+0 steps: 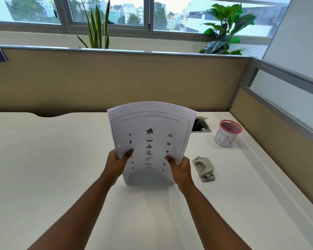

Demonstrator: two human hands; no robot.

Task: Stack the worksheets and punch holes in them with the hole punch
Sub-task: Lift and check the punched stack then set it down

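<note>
A stack of white worksheets (150,127) printed with letters and small pictures stands upright on its bottom edge on the white desk (52,168), bowed into a curve. My left hand (118,162) grips its left side and my right hand (180,166) grips its right side, thumbs on the front sheet. A punched hole shows near the left edge of the stack. The grey metal hole punch (204,168) lies on the desk just right of my right hand, apart from the paper.
A pink mesh cup with a white label reading BIN (227,135) stands at the right rear. A cable hatch (200,124) sits open behind the sheets. Beige partitions (116,80) wall the desk at the back and right.
</note>
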